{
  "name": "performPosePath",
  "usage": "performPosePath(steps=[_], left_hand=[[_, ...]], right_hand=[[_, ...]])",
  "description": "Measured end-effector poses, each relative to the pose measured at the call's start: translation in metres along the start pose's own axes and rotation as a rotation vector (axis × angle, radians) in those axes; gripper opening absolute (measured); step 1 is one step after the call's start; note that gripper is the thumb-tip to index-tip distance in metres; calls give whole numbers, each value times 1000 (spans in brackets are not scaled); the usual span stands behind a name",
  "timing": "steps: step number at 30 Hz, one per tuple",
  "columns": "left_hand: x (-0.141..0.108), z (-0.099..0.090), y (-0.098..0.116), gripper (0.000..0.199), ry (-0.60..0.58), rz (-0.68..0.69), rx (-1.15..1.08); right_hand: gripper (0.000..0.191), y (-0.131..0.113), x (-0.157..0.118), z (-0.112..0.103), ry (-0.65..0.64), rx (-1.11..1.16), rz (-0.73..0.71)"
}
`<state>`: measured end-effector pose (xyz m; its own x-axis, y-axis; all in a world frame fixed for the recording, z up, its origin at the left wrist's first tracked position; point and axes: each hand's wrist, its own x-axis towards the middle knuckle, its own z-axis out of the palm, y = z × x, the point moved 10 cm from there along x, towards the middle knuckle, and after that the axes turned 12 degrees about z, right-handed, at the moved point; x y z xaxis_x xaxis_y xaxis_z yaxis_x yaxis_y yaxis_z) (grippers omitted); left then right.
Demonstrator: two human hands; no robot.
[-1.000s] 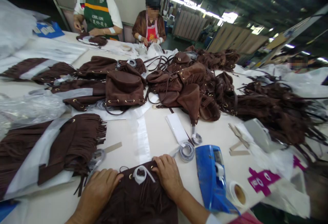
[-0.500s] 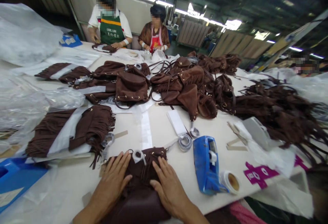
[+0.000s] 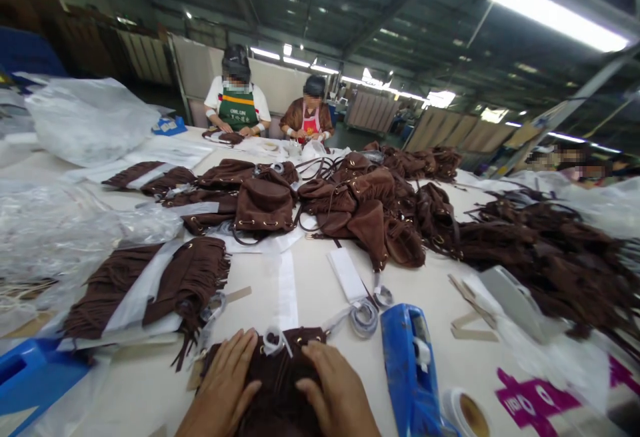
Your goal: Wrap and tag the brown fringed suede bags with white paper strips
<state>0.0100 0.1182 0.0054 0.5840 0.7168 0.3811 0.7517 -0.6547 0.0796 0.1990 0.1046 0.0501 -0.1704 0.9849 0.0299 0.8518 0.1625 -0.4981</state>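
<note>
A dark brown suede bag with gold eyelets along its top edge lies on the table right in front of me. My left hand rests on its left side, fingers stretched out and nearly flat. On the right side lies my right hand, fingers apart and slightly bent. Between the two hands a white wrapped loop sits at the bag's top. A coiled strap in clear wrapping trails from the bag's upper right corner. The lower part of the bag runs out of view.
Right of the bag stand a blue tape dispenser and a tape roll. A fringed bag with a white paper band lies left. Brown bags are heaped behind. Two co-workers work across the table. Another blue dispenser is at left.
My view has tilted upward, so the table and bag sit lower in the picture. Both hands stay on the bag; the right hand's fingers look a little more bent.
</note>
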Motion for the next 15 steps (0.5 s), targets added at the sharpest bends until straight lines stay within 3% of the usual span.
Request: performPosePath(steps=[2,4,6,9,12,15], left_hand=[[7,-2,-2,51,28,-63,-89],[12,-2,-2,44,61,-97,-159],[13,3,-2,47,74,-116,-210],[9,13,-3,51,79,-145,-254],[9,17,-6,50,77,-173,-277],[15,16,-9,49,76,-202,-322]], right_hand=[[51,-18,24,-13,-16,147,70],[58,-35,46,-8,-52,201,86],[40,-42,64,8,-87,212,79],[11,-29,80,28,-119,332,137],[15,-15,84,34,-150,539,186],[19,-17,81,29,-136,601,130]])
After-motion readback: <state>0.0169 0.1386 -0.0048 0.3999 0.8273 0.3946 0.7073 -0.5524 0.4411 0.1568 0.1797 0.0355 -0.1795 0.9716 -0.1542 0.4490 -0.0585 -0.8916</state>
